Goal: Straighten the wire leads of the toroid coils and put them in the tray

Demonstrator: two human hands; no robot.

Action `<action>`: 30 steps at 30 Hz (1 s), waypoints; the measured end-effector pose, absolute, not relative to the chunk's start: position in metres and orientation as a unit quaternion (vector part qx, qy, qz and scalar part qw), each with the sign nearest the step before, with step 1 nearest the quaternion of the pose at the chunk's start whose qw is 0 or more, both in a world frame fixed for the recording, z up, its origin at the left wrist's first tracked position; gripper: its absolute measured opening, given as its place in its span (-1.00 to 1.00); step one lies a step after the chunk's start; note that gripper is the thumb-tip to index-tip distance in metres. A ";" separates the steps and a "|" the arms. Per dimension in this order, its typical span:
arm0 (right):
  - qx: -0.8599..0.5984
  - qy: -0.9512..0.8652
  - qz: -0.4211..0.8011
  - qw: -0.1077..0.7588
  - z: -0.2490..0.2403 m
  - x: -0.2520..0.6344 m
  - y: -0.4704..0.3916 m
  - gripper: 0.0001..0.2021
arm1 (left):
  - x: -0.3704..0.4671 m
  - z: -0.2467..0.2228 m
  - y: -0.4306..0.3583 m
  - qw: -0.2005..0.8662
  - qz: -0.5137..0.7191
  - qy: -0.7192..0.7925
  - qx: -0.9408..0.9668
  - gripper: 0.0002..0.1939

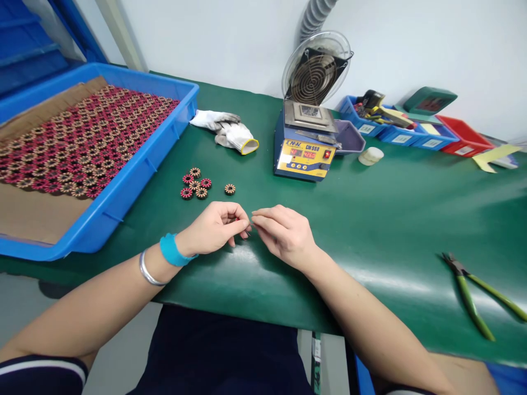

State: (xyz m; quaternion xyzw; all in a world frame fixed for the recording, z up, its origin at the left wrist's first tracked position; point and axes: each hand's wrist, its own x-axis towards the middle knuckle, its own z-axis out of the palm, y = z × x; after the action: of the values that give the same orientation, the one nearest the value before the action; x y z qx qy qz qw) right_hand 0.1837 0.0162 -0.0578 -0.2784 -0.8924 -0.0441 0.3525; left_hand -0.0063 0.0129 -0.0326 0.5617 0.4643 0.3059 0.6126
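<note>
My left hand (218, 226), with a teal band and a silver bangle at the wrist, pinches a small item with a bit of red, mostly hidden by the fingers; a thin wire end seems to stick out. Close on its right, my right hand (286, 233) has its fingertips pressed together, and what they hold is too small to make out. Just beyond the hands lies a single tan-wound ring (230, 189). To its left is a loose group of several red and tan wound rings (195, 186) on the green table (370, 230).
A blue tray (173, 129) full of wound rings stands at the left. White gloves (234, 134) lie behind the rings. A soldering pot (304, 153) with a fan, a round white container (371, 156) and parts bins (401, 135) stand behind. Green-handled cutters (467, 302) lie right.
</note>
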 end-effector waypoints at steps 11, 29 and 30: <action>-0.246 -0.908 -0.116 0.320 -0.051 0.186 0.016 -0.87 | -0.005 -0.032 0.009 0.590 0.308 0.456 0.590 -0.89; -0.396 -0.741 0.439 0.317 -0.054 0.178 0.014 -0.85 | -0.008 -0.038 0.004 0.367 0.334 0.417 0.762 -0.87; -0.375 -0.793 0.339 0.341 -0.054 0.180 0.015 -0.87 | -0.008 -0.037 0.006 0.419 0.329 0.431 0.728 -0.88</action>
State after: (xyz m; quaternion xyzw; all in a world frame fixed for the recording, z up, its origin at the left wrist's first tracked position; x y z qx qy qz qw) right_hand 0.1804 0.0147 -0.0536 -0.3754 -0.7926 0.3386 0.3409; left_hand -0.0084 0.0061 -0.0369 0.7279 0.4312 0.3293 0.4193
